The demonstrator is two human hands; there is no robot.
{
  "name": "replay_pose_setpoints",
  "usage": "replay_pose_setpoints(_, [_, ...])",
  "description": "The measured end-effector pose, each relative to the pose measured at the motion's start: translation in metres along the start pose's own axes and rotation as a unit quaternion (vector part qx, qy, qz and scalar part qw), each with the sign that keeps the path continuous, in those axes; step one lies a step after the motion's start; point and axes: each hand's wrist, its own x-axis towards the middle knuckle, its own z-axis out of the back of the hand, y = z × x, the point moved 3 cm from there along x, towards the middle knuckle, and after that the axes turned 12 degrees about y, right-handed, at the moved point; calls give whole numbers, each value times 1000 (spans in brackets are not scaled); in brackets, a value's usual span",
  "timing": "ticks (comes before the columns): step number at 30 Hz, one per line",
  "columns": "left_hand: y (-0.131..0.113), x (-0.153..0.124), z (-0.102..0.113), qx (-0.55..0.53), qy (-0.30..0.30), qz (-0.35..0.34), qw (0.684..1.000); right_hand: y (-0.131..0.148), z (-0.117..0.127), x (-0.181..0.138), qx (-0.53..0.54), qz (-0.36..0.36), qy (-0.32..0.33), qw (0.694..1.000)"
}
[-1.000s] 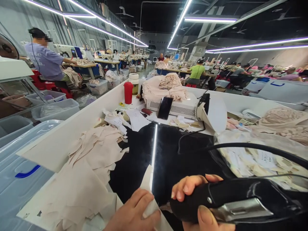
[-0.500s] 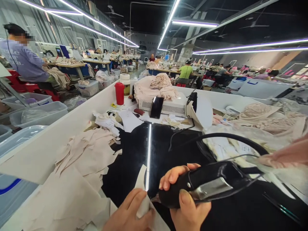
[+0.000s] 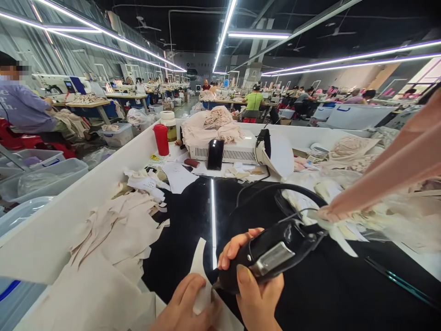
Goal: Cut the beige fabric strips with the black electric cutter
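Glossy black corded tool (image 3: 272,255), right hand (image 3: 257,294) fingers clamped round it, pale curved fabric strip (image 3: 200,271) pinched in left hand (image 3: 186,305) fingers, shiny black counter (image 3: 310,294), soft beige offcuts (image 3: 120,230) heaped left.

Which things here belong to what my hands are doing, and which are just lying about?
In use:
left hand pinning the pale fabric piece
right hand gripping the black handheld tool
the tool's cable

Lying about:
red cup
phone
white box unit
fabric scrap pile
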Motion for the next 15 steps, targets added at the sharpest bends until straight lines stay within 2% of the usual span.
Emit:
replay_pose_setpoints(3, [1, -5, -5, -1, 31, -16, 999, 0, -2, -1, -1, -14, -10, 1000])
replay_pose_setpoints(9, [3, -11, -13, -15, 94, -11, 995, 7, -12, 5, -4, -33, -96, 995])
replay_pose_setpoints(12, [4, -8, -6, -37, 103, -3, 994, 10, -11, 8, -9, -14, -63, 998])
replay_pose_setpoints(15, [9, 5, 14, -75, 85, -16, 993, 8, -7, 8, -12, -7, -27, 1000])
